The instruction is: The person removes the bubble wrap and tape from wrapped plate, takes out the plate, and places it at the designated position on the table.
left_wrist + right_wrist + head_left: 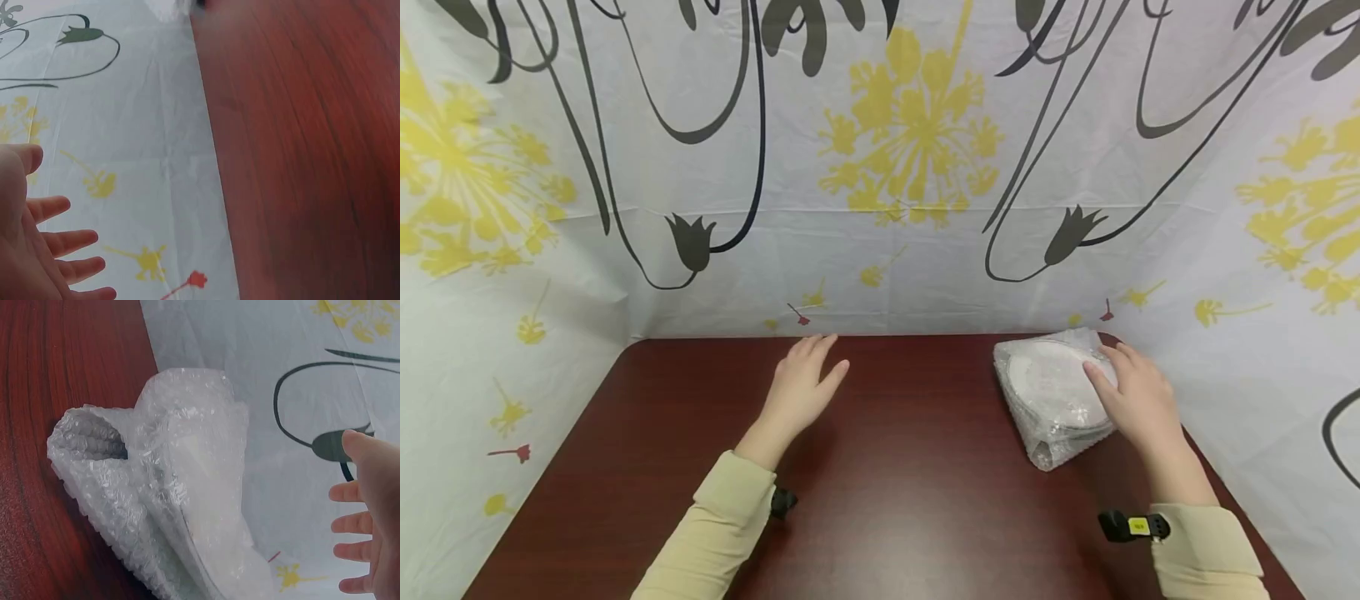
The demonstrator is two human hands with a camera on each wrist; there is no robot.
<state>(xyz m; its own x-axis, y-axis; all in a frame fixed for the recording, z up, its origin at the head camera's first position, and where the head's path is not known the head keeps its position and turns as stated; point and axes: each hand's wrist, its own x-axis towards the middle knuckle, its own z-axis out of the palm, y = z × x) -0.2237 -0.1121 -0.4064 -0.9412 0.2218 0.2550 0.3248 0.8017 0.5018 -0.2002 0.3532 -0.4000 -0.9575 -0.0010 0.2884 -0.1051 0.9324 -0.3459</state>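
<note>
A round, pale, flat thing wrapped in clear bubble wrap [1056, 387] lies at the back right of the table; the wrap hides what kind it is. Beside its right edge is my right hand [1142, 400], which overlaps the edge in the head view. The right wrist view shows that hand's fingers [353, 551] spread apart from the bubble-wrapped bundle [203, 487], holding nothing. One end of the wrap forms an open fold. Over the table's left half my left hand [799, 387] hovers with fingers extended and nothing in its grasp.
The dark red wooden table [895, 467] has rounded back corners. A white cloth [887, 275] printed with yellow and grey flowers hangs behind it and along both sides. Each wrist wears a black camera, one of them a wrist camera [1123, 527] with a yellow label.
</note>
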